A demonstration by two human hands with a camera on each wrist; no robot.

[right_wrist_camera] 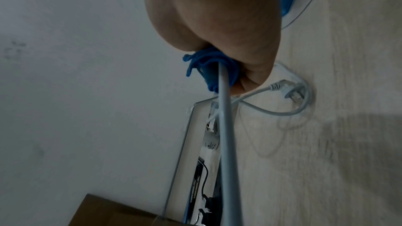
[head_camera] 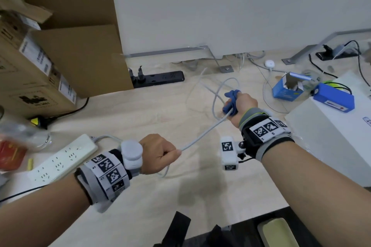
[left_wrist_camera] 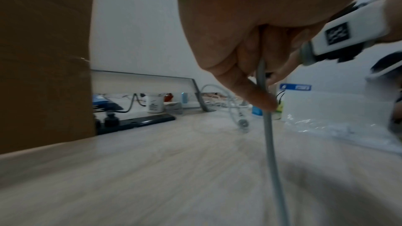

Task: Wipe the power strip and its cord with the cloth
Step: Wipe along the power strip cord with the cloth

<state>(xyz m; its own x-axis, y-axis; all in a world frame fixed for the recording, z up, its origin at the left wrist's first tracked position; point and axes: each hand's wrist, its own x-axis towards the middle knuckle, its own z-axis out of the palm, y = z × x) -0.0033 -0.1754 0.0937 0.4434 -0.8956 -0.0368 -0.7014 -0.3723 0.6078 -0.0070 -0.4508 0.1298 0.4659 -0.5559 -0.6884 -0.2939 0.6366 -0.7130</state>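
Observation:
A white power strip point(head_camera: 64, 158) lies on the light wooden desk at the lower left. Its grey-white cord point(head_camera: 202, 134) runs taut between my two hands. My left hand point(head_camera: 160, 155) grips the cord point(left_wrist_camera: 268, 126) in a fist above the desk. Farther away, my right hand point(head_camera: 242, 106) holds a blue cloth point(head_camera: 230, 104) wrapped around the cord. In the right wrist view the cloth point(right_wrist_camera: 204, 68) bunches out of the fist point(right_wrist_camera: 219, 40) with the cord point(right_wrist_camera: 225, 126) passing through it. Beyond, the cord loops on the desk to its plug point(right_wrist_camera: 287, 88).
Cardboard boxes point(head_camera: 50, 56) stand at the left, with a black power strip point(head_camera: 158, 79) beside them by the wall. A white box point(head_camera: 331, 136), blue cartons point(head_camera: 289, 86) and loose cables lie at the right. A red container point(head_camera: 10, 154) sits at the far left.

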